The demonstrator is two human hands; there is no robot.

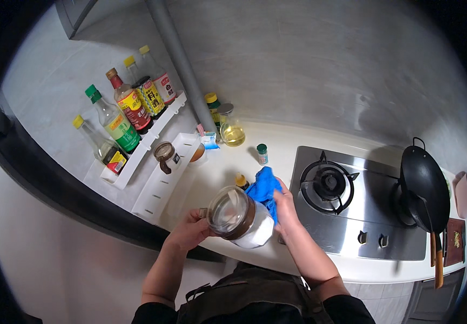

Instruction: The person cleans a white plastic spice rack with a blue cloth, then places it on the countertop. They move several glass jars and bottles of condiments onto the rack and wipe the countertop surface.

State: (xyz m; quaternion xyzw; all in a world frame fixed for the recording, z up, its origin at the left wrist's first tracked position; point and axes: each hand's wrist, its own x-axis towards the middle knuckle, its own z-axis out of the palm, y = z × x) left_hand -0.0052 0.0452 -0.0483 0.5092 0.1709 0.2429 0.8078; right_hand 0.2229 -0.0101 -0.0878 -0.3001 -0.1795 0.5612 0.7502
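My left hand (191, 231) grips a clear glass jar (256, 233) by its side near the lid. The jar is tilted, with a see-through lid, a brown band and white contents. My right hand (286, 208) is closed around a bunched blue cloth (266, 189), pressed against the jar's right side; some of its fingers are hidden behind the cloth. Just behind the jar, a small dark bottle with an orange-yellow cap (241, 180) shows in part. Farther back stands a small green-capped bottle (262, 154).
Several sauce bottles (130, 108) fill a white wall rack (158, 129) at left. A brown-lidded jar (166, 155) sits on its lower shelf. An oil jar (233, 134) stands by the grey pipe (176, 48). A gas stove (352, 229) and black wok (425, 186) are at right.
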